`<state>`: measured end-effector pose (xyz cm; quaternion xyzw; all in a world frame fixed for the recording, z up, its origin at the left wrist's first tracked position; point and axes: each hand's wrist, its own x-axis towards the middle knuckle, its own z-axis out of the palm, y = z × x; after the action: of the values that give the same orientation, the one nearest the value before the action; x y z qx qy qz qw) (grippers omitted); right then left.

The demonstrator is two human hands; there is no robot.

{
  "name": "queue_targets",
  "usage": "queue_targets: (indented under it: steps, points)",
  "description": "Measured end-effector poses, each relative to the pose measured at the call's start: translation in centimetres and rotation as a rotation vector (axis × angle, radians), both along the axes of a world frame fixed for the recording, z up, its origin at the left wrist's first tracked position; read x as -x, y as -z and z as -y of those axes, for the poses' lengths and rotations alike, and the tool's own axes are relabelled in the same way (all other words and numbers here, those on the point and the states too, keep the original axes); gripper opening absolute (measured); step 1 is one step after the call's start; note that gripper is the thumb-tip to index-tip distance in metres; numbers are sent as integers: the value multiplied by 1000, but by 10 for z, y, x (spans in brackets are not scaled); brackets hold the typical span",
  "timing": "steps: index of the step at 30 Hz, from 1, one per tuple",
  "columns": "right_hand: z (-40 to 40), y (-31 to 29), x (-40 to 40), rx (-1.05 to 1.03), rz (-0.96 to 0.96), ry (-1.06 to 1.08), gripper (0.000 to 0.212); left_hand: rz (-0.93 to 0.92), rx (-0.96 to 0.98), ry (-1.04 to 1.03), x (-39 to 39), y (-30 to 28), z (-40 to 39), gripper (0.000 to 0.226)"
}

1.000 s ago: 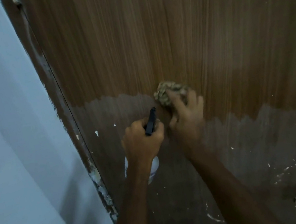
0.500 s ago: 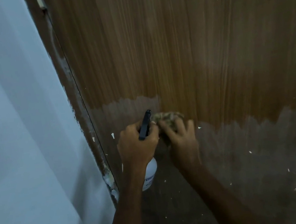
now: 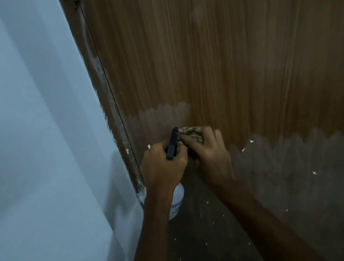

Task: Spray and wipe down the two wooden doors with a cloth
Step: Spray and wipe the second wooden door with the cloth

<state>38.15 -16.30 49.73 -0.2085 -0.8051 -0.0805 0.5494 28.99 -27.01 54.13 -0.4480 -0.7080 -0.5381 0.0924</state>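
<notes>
The wooden door (image 3: 233,54) fills the view beyond both grips, its upper part clean and warm brown, its lower part dull grey and flecked with white specks. The likeliest fault is a missed band: a grey patch sits just above the left grip, by the frame (image 3: 107,108), and a wipe that stays low or drifts right would leave it. A second risk is a clash, since the two grips are nearly touching; a sideways stroke could knock the nozzle or drag the cloth (image 3: 191,134) across it. The spray bottle (image 3: 176,199) hangs below the left hand (image 3: 163,169), which is clamped round its neck, the black trigger head (image 3: 173,143) jutting above the knuckles. The right hand (image 3: 212,158), just right of it, is closed on the bunched cloth, pressing it to the door at the edge of the grey zone. Both forearms reach up from below.
</notes>
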Motion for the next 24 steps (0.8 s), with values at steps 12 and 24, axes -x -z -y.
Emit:
queue_targets:
  steps: [12,24]
  points:
    - [0,-2,28,-47,41,-67,51,98,-7,-49,14,3,16,38]
    - [-4,-69,49,-91,-169,48,50,162,5,-229,21,4,19,41]
